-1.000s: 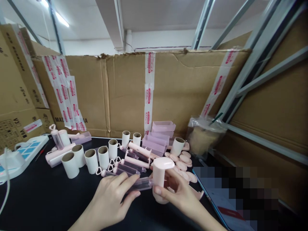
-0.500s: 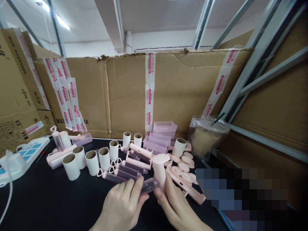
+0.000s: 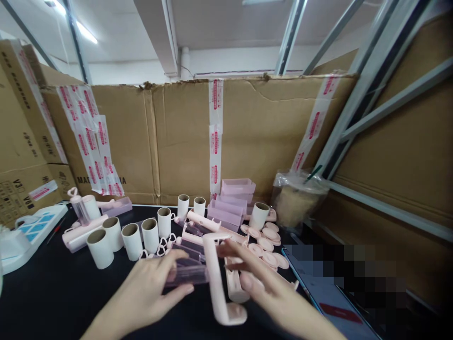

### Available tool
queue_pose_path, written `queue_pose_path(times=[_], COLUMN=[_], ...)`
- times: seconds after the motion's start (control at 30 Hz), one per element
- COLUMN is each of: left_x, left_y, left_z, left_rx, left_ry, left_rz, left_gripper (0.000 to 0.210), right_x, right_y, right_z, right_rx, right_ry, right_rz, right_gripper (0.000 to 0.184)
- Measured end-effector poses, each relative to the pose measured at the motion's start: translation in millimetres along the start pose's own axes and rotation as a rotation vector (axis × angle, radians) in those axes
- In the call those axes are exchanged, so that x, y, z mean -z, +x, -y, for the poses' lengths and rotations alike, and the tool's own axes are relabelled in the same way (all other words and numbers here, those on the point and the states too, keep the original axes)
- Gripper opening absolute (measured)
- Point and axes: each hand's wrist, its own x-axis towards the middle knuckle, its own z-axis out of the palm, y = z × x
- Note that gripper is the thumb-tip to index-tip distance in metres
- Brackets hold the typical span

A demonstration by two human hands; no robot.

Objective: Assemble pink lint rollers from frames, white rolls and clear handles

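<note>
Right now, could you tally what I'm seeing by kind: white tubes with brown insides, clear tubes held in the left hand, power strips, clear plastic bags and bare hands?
White tubes with brown insides: 8
Clear tube in the left hand: 1
Power strip: 1
Clear plastic bag: 1
Bare hands, left and right hand: 2
Total: 13

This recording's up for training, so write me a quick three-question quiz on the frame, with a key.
1. Which hand grips the clear purple tube?
2. True or false: the power strip lies on the left side of the table.
3. Fill in: the white cardboard tubes stand ____, with their open ends up.

Key: 1. The left hand. 2. True. 3. Upright.
</note>
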Motion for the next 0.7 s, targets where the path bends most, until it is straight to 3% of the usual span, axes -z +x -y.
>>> queue_pose_path(times=[0.13,0.2,0.27,0.43,0.57,0.7], left_x=[23.7,20.2,11.3,-8.8,-12.3,0.9], left_y=[-13.2,-15.8,-15.3,-12.2,-15.5,-8.3], left_z=[29.8,40.7,46.8,49.1,47.4,52.0], left_rx=[0.073,0.103,0.137,0.135,0.118,0.085], left_ry=[-0.136,-0.191,-0.241,-0.286,-0.257,-0.187], left_rz=[0.346,0.434,0.467,0.44,0.39,0.178], left_gripper=[0.018,0.02,0.019,0.016,0.021,0.037], right_x=[40.1,50.3,54.5,60.1,72.1,81.2], right_y=[13.6,19.5,23.5,29.5,32.6,32.3], right_z=[-3.8,-8.0,-12.5,-26.2,-46.6,-71.4], right_rx=[-0.096,-0.138,-0.17,-0.193,-0.258,-0.408], right_ry=[0.092,0.091,0.074,-0.057,-0.415,-0.661], right_rz=[-0.35,-0.447,-0.464,-0.427,-0.413,-0.298], right_gripper=[0.037,0.034,0.035,0.039,0.034,0.024])
